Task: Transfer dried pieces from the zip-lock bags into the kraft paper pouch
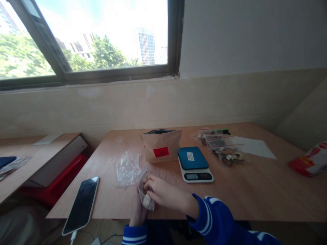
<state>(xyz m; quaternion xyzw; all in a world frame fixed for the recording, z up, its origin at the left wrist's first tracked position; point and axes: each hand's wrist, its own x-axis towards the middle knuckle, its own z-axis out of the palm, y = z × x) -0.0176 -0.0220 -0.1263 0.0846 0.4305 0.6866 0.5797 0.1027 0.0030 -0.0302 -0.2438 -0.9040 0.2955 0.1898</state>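
Observation:
At the table's front edge my left hand (pixel 139 207) is closed round a small clear plastic bag (pixel 148 203) with pale, lumpy pieces inside. My right hand (pixel 160 191) reaches into the bag's upper part with its fingers bent together; what they pinch, if anything, is hidden. Just behind lies a crumpled clear zip bag (pixel 127 169) with a red seal line. A brown paper pouch (pixel 150 154) with a red label stands upright, its top open. To its right is a white kitchen scale (pixel 199 176) with a blue top and a small display.
Several filled zip bags (pixel 226 149) lie right of the scale, beside a white sheet (pixel 255 147). A red and white package (pixel 311 161) sits at the far right. A phone (pixel 83 204) with a cable overhangs the front left edge. A red stool (pixel 51 187) stands below.

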